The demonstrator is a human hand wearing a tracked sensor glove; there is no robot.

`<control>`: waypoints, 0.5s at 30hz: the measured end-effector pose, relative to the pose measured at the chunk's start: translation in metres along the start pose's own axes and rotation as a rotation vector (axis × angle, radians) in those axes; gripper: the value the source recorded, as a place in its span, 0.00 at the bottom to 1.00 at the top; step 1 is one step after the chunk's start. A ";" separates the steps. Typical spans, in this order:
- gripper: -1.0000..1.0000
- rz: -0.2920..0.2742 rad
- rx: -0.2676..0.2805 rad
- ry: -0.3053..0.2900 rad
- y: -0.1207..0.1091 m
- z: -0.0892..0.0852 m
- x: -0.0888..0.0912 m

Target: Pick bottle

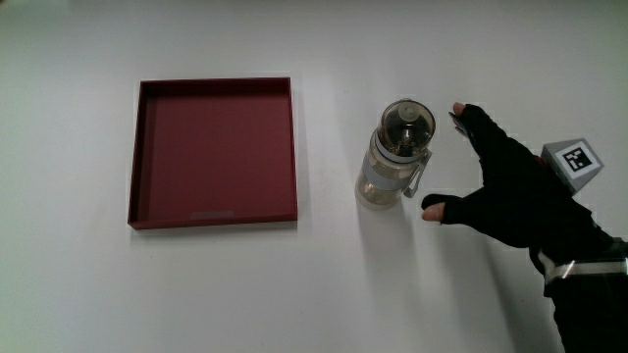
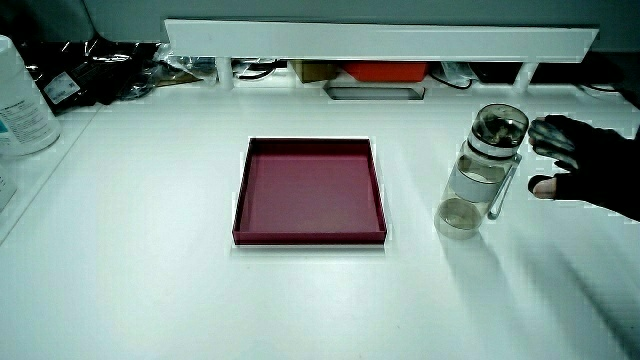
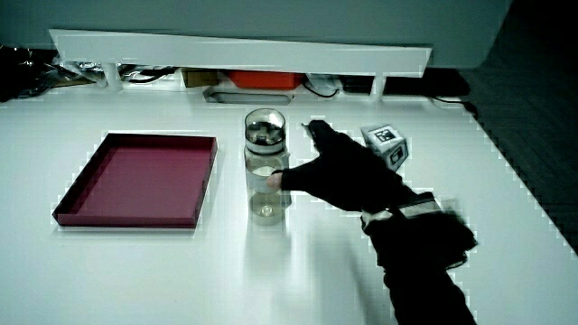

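Note:
A clear bottle (image 1: pixel 394 153) with a dark lid and a grey band stands upright on the white table, beside a dark red tray (image 1: pixel 214 152). It shows in both side views (image 2: pixel 482 172) (image 3: pixel 266 164). The gloved hand (image 1: pixel 510 186) is beside the bottle, away from the tray, its thumb and fingers spread wide toward the bottle without touching it. It holds nothing. The patterned cube (image 1: pixel 572 161) sits on its back. The hand also shows in both side views (image 2: pixel 590 165) (image 3: pixel 348 176).
The red tray (image 2: pixel 310 190) (image 3: pixel 135 179) is shallow and holds nothing. A low white partition (image 2: pixel 380 42) runs along the table's edge farthest from the person, with cables and boxes under it. A white container (image 2: pixel 22 100) stands near a table edge.

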 end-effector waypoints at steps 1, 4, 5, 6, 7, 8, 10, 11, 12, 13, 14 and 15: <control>0.50 -0.007 -0.005 0.019 0.003 -0.002 0.001; 0.50 -0.043 -0.013 0.030 0.012 -0.006 0.011; 0.50 -0.045 -0.014 0.042 0.015 -0.008 0.014; 0.50 -0.051 -0.015 0.051 0.018 -0.010 0.018; 0.50 -0.065 -0.018 0.056 0.021 -0.012 0.021; 0.50 -0.073 -0.025 0.074 0.023 -0.015 0.021; 0.50 -0.086 -0.029 0.080 0.028 -0.019 0.026; 0.50 -0.078 -0.031 0.091 0.032 -0.020 0.030; 0.50 -0.097 -0.035 0.102 0.034 -0.023 0.032; 0.50 -0.101 -0.036 0.117 0.037 -0.025 0.034; 0.50 -0.110 -0.036 0.114 0.039 -0.028 0.036; 0.50 -0.112 -0.033 0.111 0.042 -0.030 0.038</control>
